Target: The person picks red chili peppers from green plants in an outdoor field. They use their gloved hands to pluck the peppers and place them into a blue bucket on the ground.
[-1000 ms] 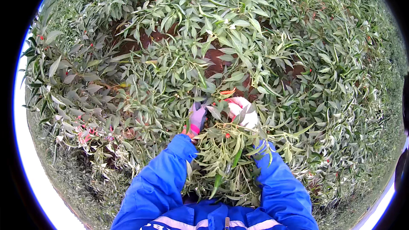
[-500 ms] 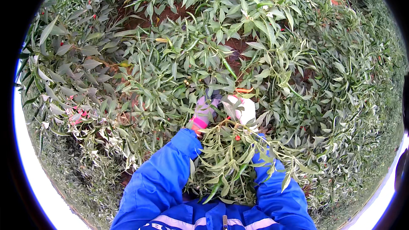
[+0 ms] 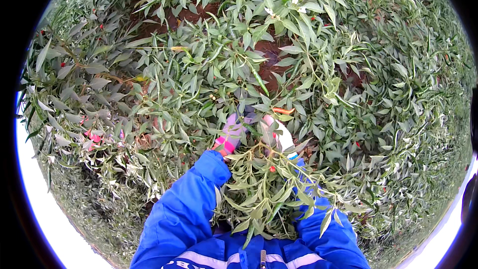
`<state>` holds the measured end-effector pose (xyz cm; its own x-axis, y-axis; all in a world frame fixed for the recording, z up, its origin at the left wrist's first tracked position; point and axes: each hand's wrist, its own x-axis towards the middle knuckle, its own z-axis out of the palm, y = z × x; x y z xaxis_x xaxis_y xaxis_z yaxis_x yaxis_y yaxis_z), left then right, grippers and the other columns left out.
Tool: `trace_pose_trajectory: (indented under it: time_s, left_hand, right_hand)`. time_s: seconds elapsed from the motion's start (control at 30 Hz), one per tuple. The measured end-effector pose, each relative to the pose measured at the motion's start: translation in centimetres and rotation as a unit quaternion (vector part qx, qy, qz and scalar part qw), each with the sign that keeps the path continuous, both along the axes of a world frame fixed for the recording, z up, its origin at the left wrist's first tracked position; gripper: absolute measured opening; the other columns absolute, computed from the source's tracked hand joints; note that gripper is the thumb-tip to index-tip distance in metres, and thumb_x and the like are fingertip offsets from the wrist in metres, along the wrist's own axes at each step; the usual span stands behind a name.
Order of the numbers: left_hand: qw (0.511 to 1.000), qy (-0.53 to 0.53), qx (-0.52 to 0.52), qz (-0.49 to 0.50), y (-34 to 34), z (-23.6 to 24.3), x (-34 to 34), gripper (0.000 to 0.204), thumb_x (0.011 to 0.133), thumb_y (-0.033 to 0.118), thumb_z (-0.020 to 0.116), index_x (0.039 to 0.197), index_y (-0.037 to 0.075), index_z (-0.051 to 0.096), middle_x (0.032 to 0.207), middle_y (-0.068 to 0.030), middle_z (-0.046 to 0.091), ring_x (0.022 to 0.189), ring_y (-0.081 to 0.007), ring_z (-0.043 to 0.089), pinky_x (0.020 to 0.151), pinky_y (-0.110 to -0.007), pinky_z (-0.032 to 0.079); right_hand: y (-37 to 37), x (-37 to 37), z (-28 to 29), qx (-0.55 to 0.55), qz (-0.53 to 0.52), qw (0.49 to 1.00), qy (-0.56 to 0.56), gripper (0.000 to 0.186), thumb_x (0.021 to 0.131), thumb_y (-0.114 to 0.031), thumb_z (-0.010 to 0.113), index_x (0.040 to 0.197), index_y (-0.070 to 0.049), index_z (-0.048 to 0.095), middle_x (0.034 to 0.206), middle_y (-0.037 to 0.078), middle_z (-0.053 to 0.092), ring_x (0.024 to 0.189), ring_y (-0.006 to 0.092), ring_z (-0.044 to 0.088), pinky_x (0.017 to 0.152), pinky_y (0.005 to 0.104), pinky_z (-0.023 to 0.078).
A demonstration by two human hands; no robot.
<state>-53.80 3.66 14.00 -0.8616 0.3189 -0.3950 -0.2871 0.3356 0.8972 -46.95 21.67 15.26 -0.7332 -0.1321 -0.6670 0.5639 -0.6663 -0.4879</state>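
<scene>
My left hand [image 3: 234, 128], in a purple-grey glove with a pink cuff, reaches into the chili pepper plants in the middle. Leaves and shade cover its fingers. Close beside it is my right hand [image 3: 282, 137] in a white glove, its fingers pointing inward and hidden by a large leaf. An orange-red chili pepper [image 3: 284, 111] lies just beyond the right glove. A leafy pepper branch [image 3: 264, 179] hangs over my right forearm and toward my chest, with a green chili [image 3: 249, 236] at its lower end. What either hand grips is hidden.
Dense pepper plants surround me. A long green chili [image 3: 259, 78] hangs ahead of my hands, and a yellowish one [image 3: 180, 49] is farther left. Reddish soil [image 3: 271, 62] shows between plants. Pink bits [image 3: 92, 138] sit among leaves at left.
My right hand has turned and slid slightly inward and lower, with less of its white back showing. The left hand stays nearly in place. The whole view has shifted a little.
</scene>
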Motion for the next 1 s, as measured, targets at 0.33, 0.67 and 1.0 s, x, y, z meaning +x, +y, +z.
trace_pose_trajectory:
  time_s: [0.33,0.67,1.0]
  left_hand:
    - [0.972,-0.188,0.084,0.114,-1.5,-5.0,1.3,0.027,0.089,0.016,0.061,0.112,0.001,0.063,0.095,-0.0159,0.068,0.086,-0.0315,0.065,0.074,-0.039,0.051]
    - [0.994,0.02,-0.096,0.044,-1.0,-4.8,2.2,0.028,0.089,0.012,0.059,0.115,0.002,0.06,0.092,-0.0168,0.067,0.082,-0.0368,0.064,0.072,-0.043,0.051]
    - [0.996,-0.083,-0.028,0.032,-1.1,-3.7,1.5,0.027,0.101,0.014,0.048,0.124,0.003,0.056,0.105,-0.0055,0.065,0.085,-0.0163,0.065,0.073,-0.029,0.056]
  right_hand:
    - [0.2,-1.7,4.0,-0.112,-0.095,0.98,-0.132,0.032,0.092,-0.022,0.06,0.121,-0.008,0.063,0.103,0.006,0.069,0.082,0.0206,0.066,0.075,0.0312,0.054]
    - [2.5,0.2,5.0,0.036,-0.001,0.999,0.012,0.021,0.094,-0.019,0.059,0.102,0.0,0.06,0.086,0.008,0.066,0.072,0.0142,0.062,0.066,0.0252,0.049]
    - [2.7,-2.0,8.0,0.066,-0.146,0.985,-0.063,0.014,0.09,-0.006,0.059,0.104,-0.002,0.061,0.079,0.003,0.061,0.057,0.0083,0.05,0.052,0.0239,0.041]
